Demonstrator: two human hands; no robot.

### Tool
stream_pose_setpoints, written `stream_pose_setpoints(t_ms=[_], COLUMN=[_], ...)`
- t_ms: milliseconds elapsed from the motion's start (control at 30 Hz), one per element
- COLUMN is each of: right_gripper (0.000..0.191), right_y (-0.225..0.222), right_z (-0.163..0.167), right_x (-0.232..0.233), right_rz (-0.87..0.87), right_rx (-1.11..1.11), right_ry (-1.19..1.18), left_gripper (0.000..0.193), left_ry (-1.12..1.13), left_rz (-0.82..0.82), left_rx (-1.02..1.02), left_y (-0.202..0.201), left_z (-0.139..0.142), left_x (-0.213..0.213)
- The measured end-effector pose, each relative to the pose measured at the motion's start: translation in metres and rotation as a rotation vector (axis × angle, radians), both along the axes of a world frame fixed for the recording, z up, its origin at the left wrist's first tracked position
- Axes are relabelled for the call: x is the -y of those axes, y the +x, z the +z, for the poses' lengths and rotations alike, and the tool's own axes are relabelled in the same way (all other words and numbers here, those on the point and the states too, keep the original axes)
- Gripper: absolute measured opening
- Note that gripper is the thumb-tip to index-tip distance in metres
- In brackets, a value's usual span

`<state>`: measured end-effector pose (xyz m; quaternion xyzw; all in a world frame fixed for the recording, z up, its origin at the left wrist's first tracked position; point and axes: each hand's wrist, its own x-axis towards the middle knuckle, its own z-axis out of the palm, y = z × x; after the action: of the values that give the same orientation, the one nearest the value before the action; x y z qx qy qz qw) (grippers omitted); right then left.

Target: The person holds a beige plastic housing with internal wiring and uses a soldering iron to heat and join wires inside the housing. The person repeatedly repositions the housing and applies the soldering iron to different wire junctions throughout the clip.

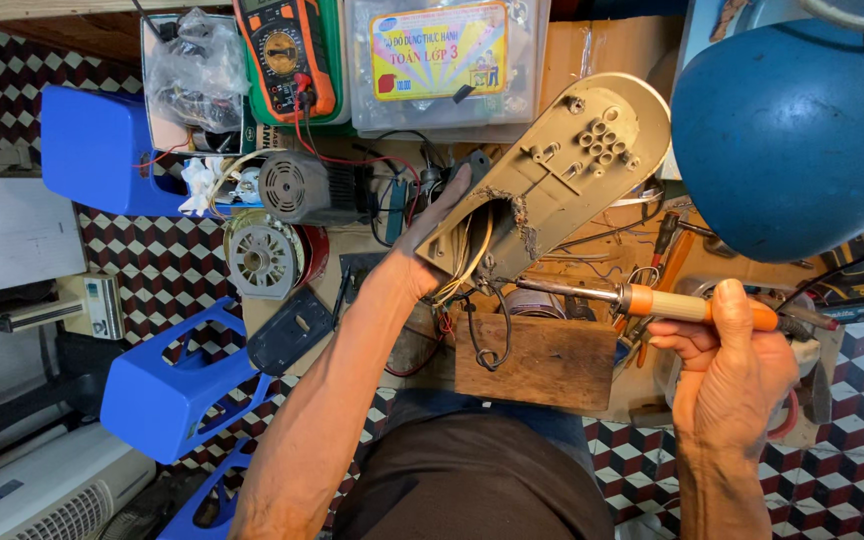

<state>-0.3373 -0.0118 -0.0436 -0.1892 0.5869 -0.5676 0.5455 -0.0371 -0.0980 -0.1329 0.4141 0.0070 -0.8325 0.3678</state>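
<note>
A beige plastic fan base (562, 170) is held tilted above the cluttered tabletop (592, 60) by the left hand (432, 235), whose fingers are wrapped around its lower edge, underside turned up. A ragged, darkened hole is seen in that shell, with pale and dark wires (477, 300) spilling out towards a wooden block (537, 362). A soldering iron (652, 302) with an orange handle is gripped in the closed fingers of the right hand (727, 370), its metal tip brought just beside the hole and wires. The work is judged to be midway: the shell is opened and wires are exposed, yet nothing is seen rejoined or closed. Whether the tip touches a wire cannot be told, and the inside of the shell is hidden.
</note>
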Motion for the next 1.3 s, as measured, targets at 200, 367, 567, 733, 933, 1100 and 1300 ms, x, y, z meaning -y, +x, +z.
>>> stream_pose_setpoints(t_ms=[200, 367, 567, 733, 933, 1100, 1300], right_gripper=[0.022, 0.023, 0.022, 0.025, 0.024, 0.024, 0.024], right_y=[-0.001, 0.003, 0.006, 0.004, 0.002, 0.001, -0.002], right_z=[-0.002, -0.002, -0.003, -0.006, -0.008, -0.008, -0.013], right_x=[0.001, 0.003, 0.005, 0.005, 0.005, 0.007, 0.005], right_rz=[0.033, 0.051, 0.045, 0.067, 0.073, 0.072, 0.084], right_rx=[-0.031, -0.066, -0.072, -0.097, -0.105, -0.084, -0.096], right_ry=[0.014, 0.003, -0.007, -0.016, 0.004, 0.005, 0.010], left_gripper=[0.059, 0.053, 0.047, 0.047, 0.050, 0.051, 0.054], left_ry=[0.070, 0.148, 0.124, 0.100, 0.121, 0.138, 0.148], left_rz=[0.039, 0.104, 0.131, 0.140, 0.122, 0.122, 0.124], left_rx=[-0.114, -0.143, -0.179, -0.183, -0.137, -0.162, -0.122], left_y=[-0.004, -0.005, -0.005, -0.006, -0.009, -0.010, -0.011], left_z=[-0.002, -0.003, -0.006, -0.003, 0.002, 0.000, -0.007], left_x=[0.001, 0.002, 0.002, 0.000, 0.000, -0.002, -0.004])
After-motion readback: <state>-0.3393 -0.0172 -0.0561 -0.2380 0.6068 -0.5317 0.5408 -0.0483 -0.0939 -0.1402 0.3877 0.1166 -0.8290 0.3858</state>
